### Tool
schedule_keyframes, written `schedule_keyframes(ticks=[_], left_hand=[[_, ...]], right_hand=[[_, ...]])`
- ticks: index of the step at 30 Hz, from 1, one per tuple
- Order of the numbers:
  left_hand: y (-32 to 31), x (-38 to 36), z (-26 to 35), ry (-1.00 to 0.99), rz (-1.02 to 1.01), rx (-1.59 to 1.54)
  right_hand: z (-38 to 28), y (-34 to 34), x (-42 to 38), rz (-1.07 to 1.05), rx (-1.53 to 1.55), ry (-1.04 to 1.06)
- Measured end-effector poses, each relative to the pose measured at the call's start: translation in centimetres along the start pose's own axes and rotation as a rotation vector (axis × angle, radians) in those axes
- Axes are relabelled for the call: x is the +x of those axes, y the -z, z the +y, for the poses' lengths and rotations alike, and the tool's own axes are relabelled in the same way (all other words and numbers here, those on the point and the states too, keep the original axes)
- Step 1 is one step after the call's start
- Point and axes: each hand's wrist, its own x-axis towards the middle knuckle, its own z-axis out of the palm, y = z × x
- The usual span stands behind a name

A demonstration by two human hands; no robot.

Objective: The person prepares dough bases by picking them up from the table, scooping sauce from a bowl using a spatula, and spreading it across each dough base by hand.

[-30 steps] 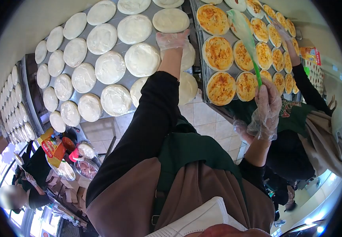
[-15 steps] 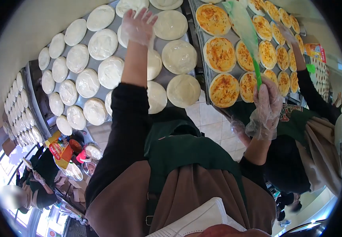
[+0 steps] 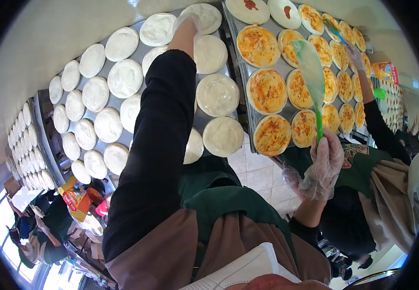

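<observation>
My left hand (image 3: 188, 25), in a clear plastic glove, reaches to the far edge of a metal tray and touches a pale, glossy dough round (image 3: 204, 17). Its fingers are bent out of sight behind the hand. My right hand (image 3: 328, 157), also gloved, is closed round the green handle of a spatula (image 3: 312, 72). The blade points up and away, over flat rounds topped with an orange-red spread (image 3: 300, 89). Two rounds at the back carry only a red dab of sauce (image 3: 250, 5).
Rows of plain dough rounds (image 3: 95, 94) fill the left tray. A co-worker's gloved hand (image 3: 354, 55) holds a blue-green spatula over the right tray's far side. At lower left are a red and yellow packet (image 3: 76, 197) and another person (image 3: 50, 232). Tiled floor (image 3: 260, 171) shows between the trays.
My left hand has moved from above the dough rounds, fingers spread, to the far round. The view has shifted, so the trays appear lower. My right hand still holds the spatula.
</observation>
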Motion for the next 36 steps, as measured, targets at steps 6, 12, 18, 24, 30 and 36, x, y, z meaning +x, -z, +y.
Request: schedule_keyframes(ticks=[6, 12, 18, 24, 30, 36], left_hand=[[-3.1, 0.0, -3.2, 0.028, -0.045, -0.017], [-6.1, 0.8, -5.9, 0.042, -0.1, -0.031], [-7.4, 0.1, -8.1, 0.06, -0.138, -0.05], [-8.5, 0.1, -8.9, 0.057, -0.182, -0.098], [-7.1, -2.0, -8.0, 0.049, -0.196, -0.17], [-1.7, -2.4, -3.3, -0.043, -0.166, -0.266]], right_hand=[[0.5, 0.7, 0.6, 0.0, -0.022, 0.028], [0.8, 0.6, 0.7, 0.036, 0.009, 0.015], [0.9, 0.3, 0.9, 0.027, 0.019, 0.016], [0.6, -0.6, 0.5, 0.015, 0.067, 0.007], [1.1, -1.6, 0.0, 0.006, 0.006, 0.083], [0.4, -3.9, -1.2, -0.053, 0.072, 0.061]])
